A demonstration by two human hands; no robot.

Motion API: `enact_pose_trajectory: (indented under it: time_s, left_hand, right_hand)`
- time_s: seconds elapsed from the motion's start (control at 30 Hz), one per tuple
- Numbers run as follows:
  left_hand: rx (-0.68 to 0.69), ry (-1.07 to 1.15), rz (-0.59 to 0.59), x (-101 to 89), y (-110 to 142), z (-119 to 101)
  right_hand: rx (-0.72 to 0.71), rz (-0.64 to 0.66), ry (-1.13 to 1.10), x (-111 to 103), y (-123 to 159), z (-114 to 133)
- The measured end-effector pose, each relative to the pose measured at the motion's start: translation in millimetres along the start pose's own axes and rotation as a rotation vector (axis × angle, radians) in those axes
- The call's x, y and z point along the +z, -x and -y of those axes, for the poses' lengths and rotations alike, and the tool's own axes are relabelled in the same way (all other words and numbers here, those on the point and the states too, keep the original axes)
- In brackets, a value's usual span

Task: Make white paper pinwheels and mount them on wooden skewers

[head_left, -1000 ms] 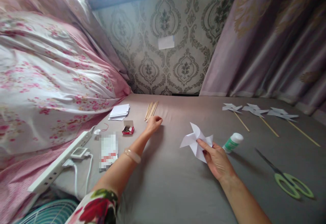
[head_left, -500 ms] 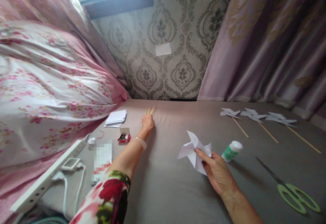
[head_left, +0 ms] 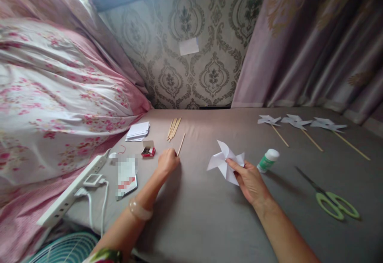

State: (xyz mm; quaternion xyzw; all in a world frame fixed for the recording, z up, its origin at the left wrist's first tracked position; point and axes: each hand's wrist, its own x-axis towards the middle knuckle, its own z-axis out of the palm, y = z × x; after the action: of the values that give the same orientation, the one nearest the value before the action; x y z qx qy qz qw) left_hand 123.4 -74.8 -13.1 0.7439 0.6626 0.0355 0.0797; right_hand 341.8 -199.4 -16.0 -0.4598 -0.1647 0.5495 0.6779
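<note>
My left hand is closed on one thin wooden stick, which points up and away from the fist. Just beyond it lies a loose bundle of wooden sticks. In my right hand a white paper pinwheel is pinched, with the thumb over its middle and the blades spread to the left. A glue stick with a green label stands right beside that hand. To the left of my left hand sits a small open red box with tiny dark metal pieces inside.
Three pinwheels on sticks lie at the back right. Green-handled scissors rest at the right. On the left are a stack of white paper, a phone-like slab and a white power strip with cables.
My left hand has drawn back from the bundle toward me, bringing one stick away with it. The right hand still holds the pinwheel. The whole view has shifted slightly.
</note>
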Motion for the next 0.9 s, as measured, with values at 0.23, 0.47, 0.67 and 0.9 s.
enact_pose_trajectory:
  time_s: [0.23,0.47,0.67,0.9]
  left_hand:
    - [0.111,0.128,0.065,-6.4,35,18]
    - [0.061,0.31,-0.028,1.8,-47,-18]
    - [0.021,0.507,-0.058,10.8,-58,-43]
    - [0.237,1.318,0.044,-14.9,-8,-81]
  right_hand:
    - [-0.027,0.011,0.023,-1,0,0]
    - [-0.041,-0.006,0.018,-1,0,4]
    - [-0.071,0.04,0.031,-2,2,9]
    - [-0.306,0.165,0.307,-5,14,29]
